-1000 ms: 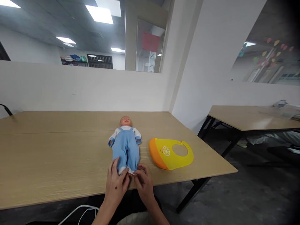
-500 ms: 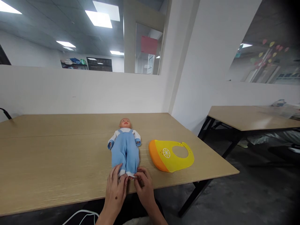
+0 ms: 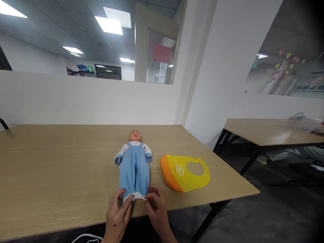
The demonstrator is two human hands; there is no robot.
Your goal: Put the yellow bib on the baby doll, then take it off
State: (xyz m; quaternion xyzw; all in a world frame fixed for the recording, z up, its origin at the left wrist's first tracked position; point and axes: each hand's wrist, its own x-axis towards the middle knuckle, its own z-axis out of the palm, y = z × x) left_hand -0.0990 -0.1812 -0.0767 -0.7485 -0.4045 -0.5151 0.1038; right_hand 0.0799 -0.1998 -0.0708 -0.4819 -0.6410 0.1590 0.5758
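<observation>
A baby doll [image 3: 134, 168] in blue overalls and a white shirt with blue cuffs lies on its back on the table, head away from me. My left hand [image 3: 118, 211] pinches the white hem of the trouser leg on the left. On the other side, my right hand [image 3: 156, 204] has thumb and fingers closed on the hem of the right leg. The doll's feet are mostly hidden by cloth and fingers. To the right of the doll lies a yellow bib [image 3: 188, 173] with an orange pocket and a citrus print.
The wooden table [image 3: 63, 182] ends close behind my hands and slopes away to a right corner. A second table [image 3: 255, 130] stands farther right. A white cable [image 3: 87, 237] hangs below the front edge, and a black cord end [image 3: 3, 124] is at far left.
My left hand has shifted left and down, from beside the doll's foot to the left trouser hem. My right hand stays at the right hem. The view has tilted slightly.
</observation>
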